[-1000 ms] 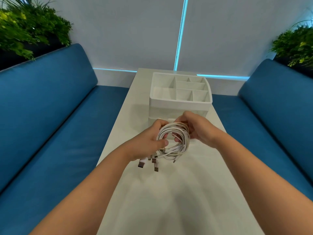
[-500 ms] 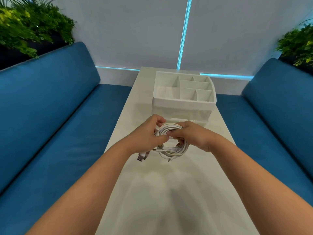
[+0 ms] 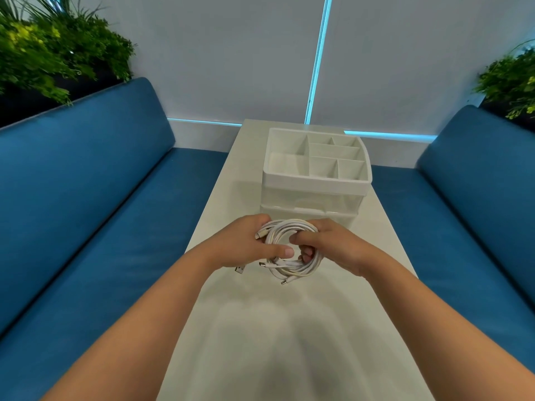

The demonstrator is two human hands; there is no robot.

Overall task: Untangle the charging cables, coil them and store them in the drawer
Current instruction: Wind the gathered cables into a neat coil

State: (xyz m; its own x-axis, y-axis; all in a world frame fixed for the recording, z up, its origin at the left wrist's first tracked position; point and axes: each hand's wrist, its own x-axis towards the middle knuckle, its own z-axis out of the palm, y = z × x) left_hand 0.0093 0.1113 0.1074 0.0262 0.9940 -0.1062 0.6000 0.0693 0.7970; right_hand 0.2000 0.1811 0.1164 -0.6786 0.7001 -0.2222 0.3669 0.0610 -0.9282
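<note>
cables (image 3: 292, 250) coiled, gripped by both hands; white organizer (image 3: 315, 180) just behind, drawer front partly hidden.

No text, label, brand, number or sign can be read anywhere in the frame. The white organiser (image 3: 315, 180) at the centre and the coiled cables (image 3: 292, 250) just below it show only plain, unmarked surfaces.

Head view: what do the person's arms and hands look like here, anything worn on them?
Both forearms are bare as far as the frame shows, with no sleeves in view. The left hand and right hand wear no gloves, and no rings, watch or bracelets are visible. The nails look short and unpainted.
</note>
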